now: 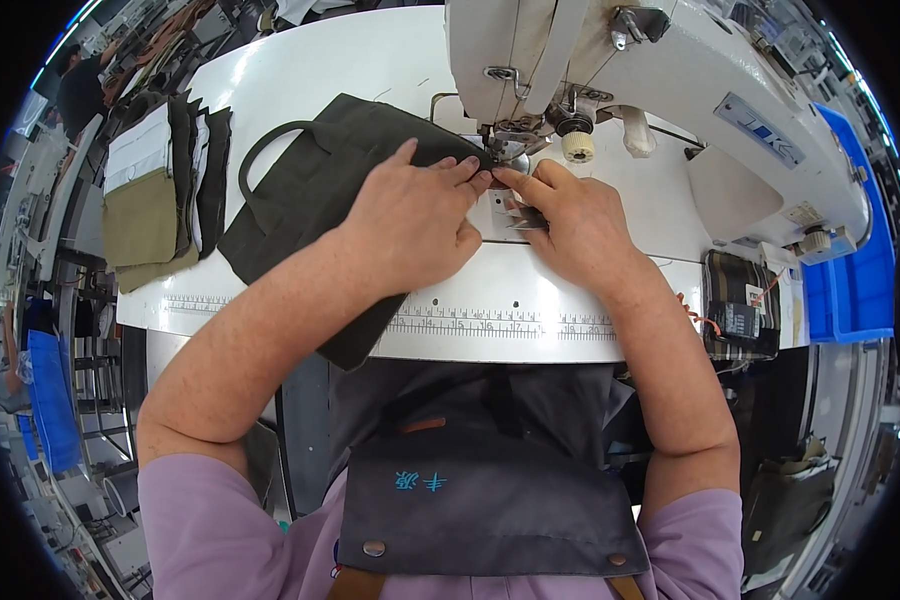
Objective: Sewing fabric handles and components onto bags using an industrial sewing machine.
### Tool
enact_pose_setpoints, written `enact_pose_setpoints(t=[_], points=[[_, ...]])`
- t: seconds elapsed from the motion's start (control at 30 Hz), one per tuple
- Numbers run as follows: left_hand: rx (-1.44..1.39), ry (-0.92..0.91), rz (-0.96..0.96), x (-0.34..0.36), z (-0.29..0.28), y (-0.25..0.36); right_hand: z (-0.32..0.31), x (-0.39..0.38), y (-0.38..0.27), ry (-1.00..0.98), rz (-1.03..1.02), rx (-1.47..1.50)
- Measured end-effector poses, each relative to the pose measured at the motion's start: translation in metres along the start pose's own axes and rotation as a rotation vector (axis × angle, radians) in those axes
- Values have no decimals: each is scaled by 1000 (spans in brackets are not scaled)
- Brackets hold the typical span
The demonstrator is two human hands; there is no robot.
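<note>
A dark olive fabric bag piece with a handle (280, 210) lies on the white table, its upper corner at the presser foot (498, 140) of a white sewing machine. My left hand (410, 215) rests on the piece, fingers apart and pressing near that corner. My right hand (575, 220) is right of the needle plate (502, 200), index finger at the fabric corner, the other fingers curled around small metal snips (525, 218). The needle itself is too small to make out.
Stacked olive, white and dark cut pieces (140, 220) sit at the left. A plaid pad (720, 280) with a dark box is at the right, beside a blue bin (850, 300). A ruler (470, 322) runs along the front edge. Another person (75, 90) is far back left.
</note>
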State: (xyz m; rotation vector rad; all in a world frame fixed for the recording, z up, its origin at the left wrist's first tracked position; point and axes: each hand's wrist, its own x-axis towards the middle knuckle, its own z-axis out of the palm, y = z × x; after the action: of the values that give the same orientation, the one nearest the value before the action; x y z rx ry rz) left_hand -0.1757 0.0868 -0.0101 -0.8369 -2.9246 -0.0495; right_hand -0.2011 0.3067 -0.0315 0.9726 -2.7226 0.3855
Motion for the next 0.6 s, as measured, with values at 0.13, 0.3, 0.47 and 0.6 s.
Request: enact_pose_setpoints(t=[0.13,0.3,0.47,0.6], points=[[-109,112,227,-1,13,-43,-1,3,-6,1,-20,-25],[-389,56,268,2,22,-57,0,3,-6,18,-1,-23],[-368,48,241,3,19,-53,2,4,-3,41,12,4],[-360,40,225,3,23,-51,5,3,-1,40,10,22]])
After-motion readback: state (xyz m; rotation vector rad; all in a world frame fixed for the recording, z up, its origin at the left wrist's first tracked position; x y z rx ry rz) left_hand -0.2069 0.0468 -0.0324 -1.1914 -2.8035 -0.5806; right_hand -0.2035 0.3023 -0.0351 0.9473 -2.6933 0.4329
